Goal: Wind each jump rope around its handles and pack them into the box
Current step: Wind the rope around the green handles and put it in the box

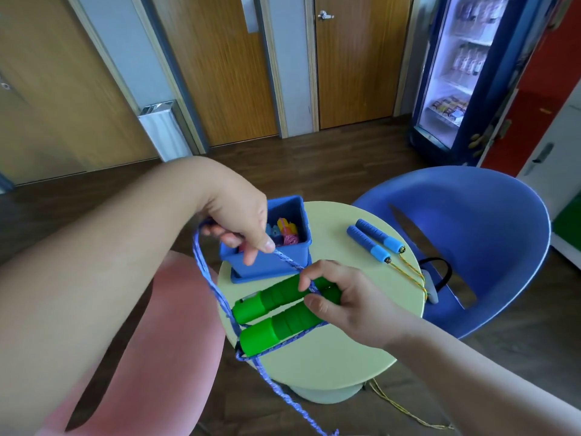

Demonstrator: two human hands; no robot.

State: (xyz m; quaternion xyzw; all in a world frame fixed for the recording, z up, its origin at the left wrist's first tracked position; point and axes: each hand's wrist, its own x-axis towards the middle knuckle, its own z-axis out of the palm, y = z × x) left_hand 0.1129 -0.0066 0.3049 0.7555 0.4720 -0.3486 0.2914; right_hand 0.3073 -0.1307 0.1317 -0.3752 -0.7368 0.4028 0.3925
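Observation:
My right hand (pixel 342 302) grips the two green handles (pixel 273 313) of a jump rope side by side above the round pale green table (pixel 345 341). My left hand (pixel 239 221) pinches its blue-purple rope (pixel 217 297), pulled taut from the handles; the rope loops around them and its loose end hangs toward the floor. Behind stands the blue box (pixel 270 262), holding a pink and yellow rope bundle (pixel 284 232). A second jump rope with blue handles (pixel 375 240) lies on the table's right side, its yellow cord (pixel 412 275) trailing over the edge.
A blue chair (pixel 490 234) stands right of the table with a dark strap on its seat. A pink chair (pixel 151 350) is at the left. Yellow cord lies on the wooden floor. Doors, a bin and a drinks fridge (pixel 456 73) are behind.

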